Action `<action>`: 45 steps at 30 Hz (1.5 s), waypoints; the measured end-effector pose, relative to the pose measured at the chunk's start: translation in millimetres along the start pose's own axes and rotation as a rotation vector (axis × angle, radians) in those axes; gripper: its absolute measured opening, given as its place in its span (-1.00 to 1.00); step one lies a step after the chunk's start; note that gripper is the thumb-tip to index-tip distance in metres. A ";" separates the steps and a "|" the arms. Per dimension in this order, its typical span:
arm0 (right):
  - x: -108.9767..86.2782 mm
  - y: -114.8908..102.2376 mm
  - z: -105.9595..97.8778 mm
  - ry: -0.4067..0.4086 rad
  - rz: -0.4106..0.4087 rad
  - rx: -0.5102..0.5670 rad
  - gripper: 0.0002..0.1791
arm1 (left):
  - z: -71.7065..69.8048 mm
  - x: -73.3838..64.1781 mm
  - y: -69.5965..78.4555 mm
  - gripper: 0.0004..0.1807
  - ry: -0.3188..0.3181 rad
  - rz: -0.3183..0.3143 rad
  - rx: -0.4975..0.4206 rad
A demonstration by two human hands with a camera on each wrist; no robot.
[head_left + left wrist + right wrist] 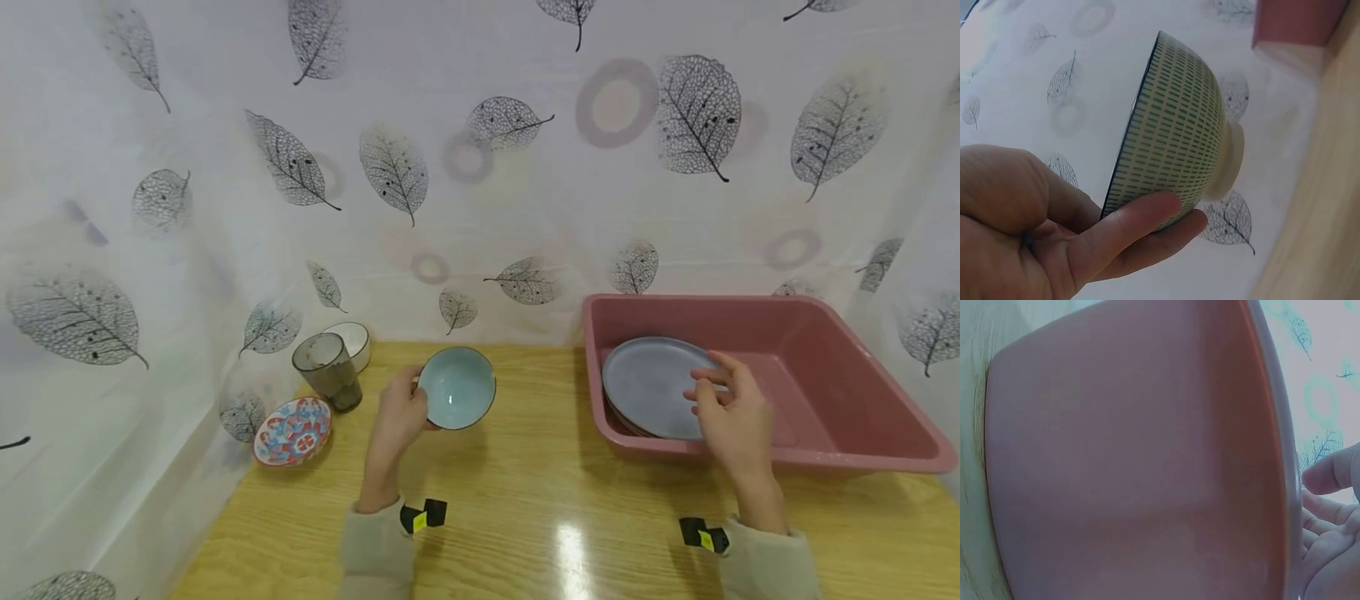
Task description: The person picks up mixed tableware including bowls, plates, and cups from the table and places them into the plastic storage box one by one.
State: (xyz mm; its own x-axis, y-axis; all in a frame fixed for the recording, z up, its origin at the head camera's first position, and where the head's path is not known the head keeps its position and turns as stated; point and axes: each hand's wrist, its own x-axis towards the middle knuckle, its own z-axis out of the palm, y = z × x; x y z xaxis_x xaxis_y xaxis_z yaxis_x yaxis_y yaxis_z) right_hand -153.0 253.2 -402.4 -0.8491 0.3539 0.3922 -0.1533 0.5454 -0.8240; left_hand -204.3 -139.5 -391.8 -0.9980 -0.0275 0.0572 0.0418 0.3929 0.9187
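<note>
My left hand [401, 412] pinches a small bowl [457, 388] by its rim, above the wooden table. The bowl's pale blue inside faces me in the head view. In the left wrist view its outside is cream with rows of green dashes. My right hand [735, 414] is over the near edge of a pink plastic tub [862, 400], fingers loosely bent and holding nothing visible. Close by its fingertips, grey-blue plates [652, 387] lie stacked in the left part of the tub; whether the fingers touch the top plate I cannot tell.
At the table's left stand a smoky tinted glass [327, 372], a white bowl [352, 342] behind it, and a patterned red-and-blue dish [293, 432] in front. A leaf-printed sheet [480, 208] hangs behind and at the left. Wooden table [517, 492] lies between the hands.
</note>
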 end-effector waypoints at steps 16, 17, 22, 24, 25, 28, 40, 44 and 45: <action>-3.3 -11.9 10.6 -0.119 -0.030 0.166 -0.51 | 45.8 -3.9 28.4 -0.56 -0.019 0.060 -0.183; -3.4 -12.9 11.1 -0.129 -0.034 0.183 -0.51 | 49.2 -4.3 29.9 -0.56 -0.025 0.066 -0.188; -3.9 -18.1 13.3 -0.212 -0.060 0.278 -0.49 | 64.1 -8.1 38.2 -0.57 -0.056 0.098 -0.214; -4.2 -19.9 14.3 -0.262 -0.064 0.321 -0.46 | 69.7 -10.1 41.9 -0.58 -0.064 0.109 -0.225; -4.5 -20.9 15.0 -0.289 -0.066 0.342 -0.45 | 72.4 -11.3 43.7 -0.58 -0.067 0.114 -0.228; -5.7 -23.9 17.9 -0.361 -0.076 0.392 -0.42 | 80.4 -14.3 48.9 -0.59 -0.081 0.129 -0.232; -8.6 -31.5 24.0 -0.600 -0.088 0.503 -0.34 | 106.4 -28.7 62.4 -0.59 -0.154 0.215 -0.211; -8.7 -30.2 22.9 -0.648 -0.078 0.501 -0.32 | 110.8 -31.9 64.7 -0.59 -0.174 0.208 -0.251; -8.7 -29.8 22.7 -0.657 -0.078 0.494 -0.32 | 111.8 -32.7 65.3 -0.59 -0.176 0.209 -0.256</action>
State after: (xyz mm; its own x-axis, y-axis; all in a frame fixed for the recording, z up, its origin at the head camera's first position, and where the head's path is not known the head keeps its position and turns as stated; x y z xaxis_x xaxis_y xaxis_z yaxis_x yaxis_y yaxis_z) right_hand -152.5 216.6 -390.5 -0.9260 -0.2710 0.2629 -0.2984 0.0987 -0.9493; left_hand -174.3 -10.2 -377.3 -0.9587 0.1958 0.2064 0.2340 0.1301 0.9635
